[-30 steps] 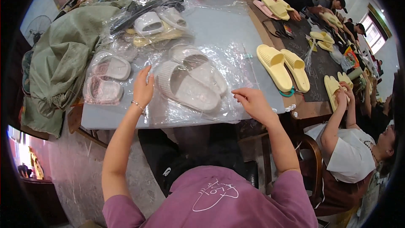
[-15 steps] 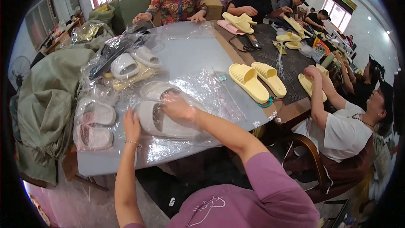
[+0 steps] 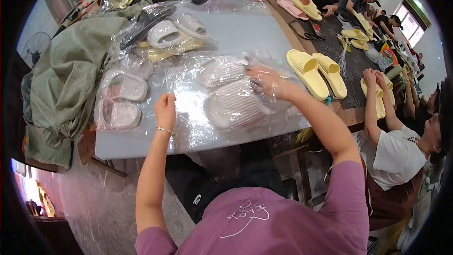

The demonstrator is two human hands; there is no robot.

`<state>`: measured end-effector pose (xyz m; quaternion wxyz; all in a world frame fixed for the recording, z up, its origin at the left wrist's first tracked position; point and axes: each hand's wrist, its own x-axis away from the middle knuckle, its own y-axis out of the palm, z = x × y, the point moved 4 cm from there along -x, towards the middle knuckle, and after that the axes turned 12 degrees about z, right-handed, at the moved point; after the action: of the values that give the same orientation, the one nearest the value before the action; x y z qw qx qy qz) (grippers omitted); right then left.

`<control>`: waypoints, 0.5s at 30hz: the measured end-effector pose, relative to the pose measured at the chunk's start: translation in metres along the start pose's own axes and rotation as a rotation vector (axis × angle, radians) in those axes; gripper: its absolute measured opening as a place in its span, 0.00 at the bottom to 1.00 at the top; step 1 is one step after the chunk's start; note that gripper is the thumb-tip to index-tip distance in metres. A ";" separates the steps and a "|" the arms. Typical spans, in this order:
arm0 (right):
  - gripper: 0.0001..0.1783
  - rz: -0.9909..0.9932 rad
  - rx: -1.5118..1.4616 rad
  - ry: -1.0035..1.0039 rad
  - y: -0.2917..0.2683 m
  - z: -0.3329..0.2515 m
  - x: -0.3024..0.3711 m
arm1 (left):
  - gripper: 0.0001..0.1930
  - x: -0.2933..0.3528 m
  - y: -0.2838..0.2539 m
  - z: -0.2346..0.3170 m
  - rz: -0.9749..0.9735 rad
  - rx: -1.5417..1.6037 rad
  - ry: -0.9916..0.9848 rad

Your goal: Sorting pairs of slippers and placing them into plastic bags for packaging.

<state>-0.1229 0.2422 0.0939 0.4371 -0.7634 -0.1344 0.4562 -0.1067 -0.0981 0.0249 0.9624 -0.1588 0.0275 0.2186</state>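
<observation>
A pair of pale grey-white slide slippers (image 3: 230,104) lies in a clear plastic bag (image 3: 186,113) at the table's near edge, ribbed straps turned left. My right hand (image 3: 270,83) is under the clear film, its fingers hooked into the slippers' foot openings; the fingertips are hidden. My left hand (image 3: 165,108) is closed at the left part of the bag, pinching its film. Left of it, another pair of pale slippers (image 3: 123,86) rests in clear plastic.
Bagged white slippers (image 3: 165,34) and dark bagged slippers (image 3: 151,26) are piled at the back left. Yellow slippers (image 3: 306,71) stand right of the bag. A green sack (image 3: 61,75) bulges beside the table. A co-worker (image 3: 396,146) sits close on the right.
My right hand has moved right with the slippers, whose ribbed straps now show at left. My left hand has closed. A dark bagged item has appeared in the air at the far edge.
</observation>
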 end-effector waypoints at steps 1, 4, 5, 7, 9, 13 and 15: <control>0.19 -0.085 0.067 0.090 -0.011 -0.003 0.003 | 0.15 -0.006 -0.015 -0.011 0.117 -0.091 0.124; 0.18 -0.321 0.156 0.430 -0.077 -0.005 0.013 | 0.14 0.001 -0.034 -0.011 0.218 -0.200 0.141; 0.16 -0.151 0.232 0.394 -0.104 0.002 0.032 | 0.13 -0.003 -0.039 -0.017 0.238 -0.288 0.158; 0.11 -0.031 0.397 0.492 -0.159 0.050 0.077 | 0.13 -0.001 -0.034 -0.018 0.238 -0.363 0.175; 0.15 0.171 0.390 0.617 -0.208 0.060 0.098 | 0.12 0.011 -0.035 -0.005 0.208 -0.341 0.173; 0.18 0.487 0.213 0.753 -0.233 -0.011 0.067 | 0.15 0.048 -0.046 0.017 0.178 -0.314 0.126; 0.18 0.608 0.091 0.718 -0.212 -0.061 0.029 | 0.22 0.063 -0.043 0.030 0.106 -0.427 0.703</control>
<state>-0.0166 0.3502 0.2569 0.3354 -0.8577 0.2748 0.2762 -0.0317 -0.0995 0.0584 0.8273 -0.4183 0.3165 0.2011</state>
